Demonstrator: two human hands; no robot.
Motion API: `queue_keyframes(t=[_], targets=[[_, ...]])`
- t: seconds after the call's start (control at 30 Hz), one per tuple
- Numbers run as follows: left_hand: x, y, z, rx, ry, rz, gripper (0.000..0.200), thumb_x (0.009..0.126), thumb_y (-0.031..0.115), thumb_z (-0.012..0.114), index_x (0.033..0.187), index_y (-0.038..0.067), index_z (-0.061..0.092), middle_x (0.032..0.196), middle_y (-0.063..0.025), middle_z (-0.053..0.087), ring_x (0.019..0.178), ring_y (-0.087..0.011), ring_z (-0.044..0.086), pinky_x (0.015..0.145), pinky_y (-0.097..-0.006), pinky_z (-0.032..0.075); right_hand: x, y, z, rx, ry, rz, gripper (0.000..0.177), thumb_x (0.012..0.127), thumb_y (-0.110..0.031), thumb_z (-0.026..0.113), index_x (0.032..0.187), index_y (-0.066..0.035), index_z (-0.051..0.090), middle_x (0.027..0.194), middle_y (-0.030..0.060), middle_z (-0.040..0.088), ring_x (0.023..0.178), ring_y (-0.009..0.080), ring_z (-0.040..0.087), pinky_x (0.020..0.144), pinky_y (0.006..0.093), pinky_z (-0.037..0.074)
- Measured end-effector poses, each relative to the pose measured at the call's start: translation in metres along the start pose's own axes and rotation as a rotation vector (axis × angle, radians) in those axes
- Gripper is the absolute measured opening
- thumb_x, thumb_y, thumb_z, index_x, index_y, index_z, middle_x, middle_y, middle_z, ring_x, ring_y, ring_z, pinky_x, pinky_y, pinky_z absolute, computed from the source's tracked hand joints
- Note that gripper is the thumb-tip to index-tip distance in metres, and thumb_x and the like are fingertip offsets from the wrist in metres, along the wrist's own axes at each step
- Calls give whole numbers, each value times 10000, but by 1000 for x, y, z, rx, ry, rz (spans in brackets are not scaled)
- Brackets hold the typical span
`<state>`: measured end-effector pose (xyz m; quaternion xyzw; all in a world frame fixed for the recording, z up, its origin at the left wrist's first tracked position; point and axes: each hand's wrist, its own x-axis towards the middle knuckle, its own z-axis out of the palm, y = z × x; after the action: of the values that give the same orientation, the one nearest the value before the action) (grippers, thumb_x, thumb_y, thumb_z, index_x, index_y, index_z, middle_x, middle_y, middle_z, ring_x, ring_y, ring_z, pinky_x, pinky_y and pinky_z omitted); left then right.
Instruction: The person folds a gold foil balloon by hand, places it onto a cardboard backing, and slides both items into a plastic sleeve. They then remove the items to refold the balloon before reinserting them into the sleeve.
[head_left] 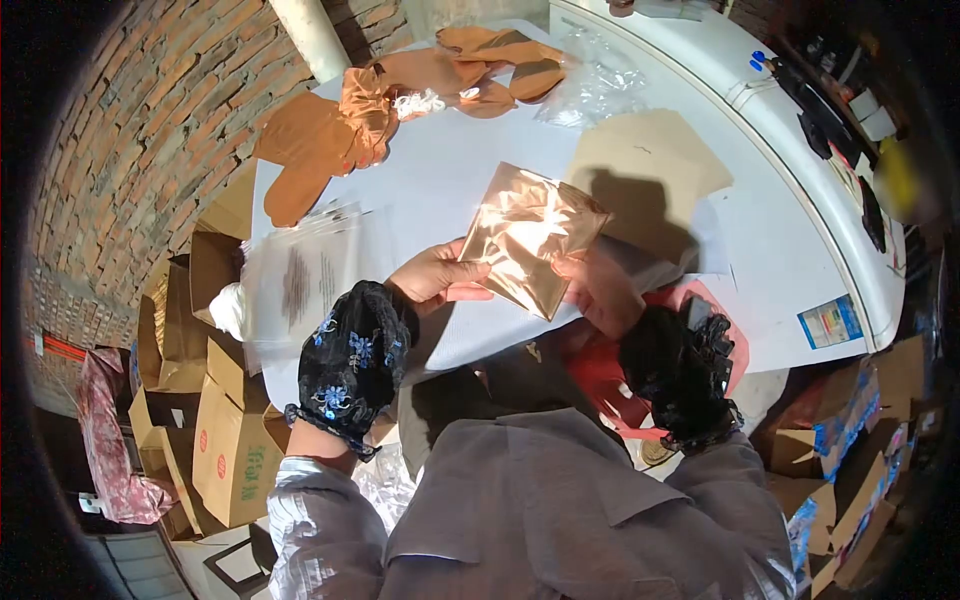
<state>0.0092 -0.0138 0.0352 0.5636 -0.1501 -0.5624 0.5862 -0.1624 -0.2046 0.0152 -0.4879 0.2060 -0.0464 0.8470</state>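
Observation:
A flat, square, glossy packet [530,235], tan-coloured and catching the sunlight, is held up over the white table [420,190]. My left hand [437,277] pinches its left edge between thumb and fingers. At the lower right edge, my right hand [603,292] grips the same packet, partly in shadow. Left of my left hand lies a stack of clear plastic bags [305,275] with printing on them. Brown, thin fabric pieces [325,145] are spread along the far side of the table, with a white stringy bundle [418,103] among them.
A tan cardboard sheet [640,150] lies beyond my right hand, near crumpled clear plastic [600,80]. A white appliance-like body [790,150] borders the table's right. Cardboard boxes [235,440] stand at the left, more boxes [850,440] at the right. A red stool [610,375] is below.

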Motion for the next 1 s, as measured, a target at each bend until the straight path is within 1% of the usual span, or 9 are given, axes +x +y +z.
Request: queue_keyframes(t=[0.17,0.33,0.43,0.53,0.6,0.67,0.8,0.9,1.0], targets=[[2,-2,-8,57,-43,12,417,904,146,673,1284,44,536,1072,-36,663,967,-139,663,898,-317,566,37,50,-40,-159,-94,-230,161,921,-180,616,1022,-55,618,915,-4,619,771,74,589,642,204,484],[7,19,10,82,-31,80,460,986,286,559,1362,36,472,1115,-24,621,949,-105,625,848,-275,548,-7,19,-30,-36,-280,-359,205,951,-168,589,1131,-71,596,1036,-1,604,882,73,574,718,187,481],[54,19,2,198,48,207,452,997,350,533,1313,27,516,1070,-24,620,885,-97,591,798,-233,502,-39,12,-44,-646,-96,-607,246,968,-150,559,1200,-69,565,1116,23,600,933,94,582,771,218,505],[118,18,17,475,145,341,491,931,376,595,1203,-33,583,1057,-134,666,958,-182,637,839,-294,502,-64,11,-73,-600,67,-516,301,984,-125,510,1276,-52,526,1210,66,584,1046,161,593,849,300,524],[147,18,39,831,403,519,614,839,446,668,1179,-58,586,1082,-210,664,1035,-301,638,895,-377,489,-84,3,-65,399,114,-129,286,990,-114,484,1265,-59,539,1168,62,599,1037,164,596,815,296,508],[175,23,52,961,461,463,667,797,459,738,1126,-98,578,948,-174,672,865,-245,633,822,-359,498,-101,-1,-66,358,167,-192,296,990,-105,478,1279,-57,521,1175,51,587,1039,154,590,809,287,505],[208,12,66,988,613,392,618,730,424,796,1071,-61,621,913,-165,683,845,-271,650,789,-370,509,-117,34,-127,236,181,-297,393,960,-56,511,1346,-24,447,1308,128,528,1196,278,531,1024,404,460],[220,13,56,899,386,340,369,713,325,789,849,-2,684,759,-102,681,710,-216,636,695,-335,511,-116,33,-120,-260,314,-332,439,940,-77,550,1362,-27,438,1304,122,535,1188,268,537,1017,392,461],[223,-11,58,914,555,393,257,741,246,764,784,4,689,696,-89,679,615,-179,616,623,-339,496,-98,27,-88,134,289,-276,363,942,-65,520,1296,9,482,1243,100,563,1111,207,556,921,344,470]])
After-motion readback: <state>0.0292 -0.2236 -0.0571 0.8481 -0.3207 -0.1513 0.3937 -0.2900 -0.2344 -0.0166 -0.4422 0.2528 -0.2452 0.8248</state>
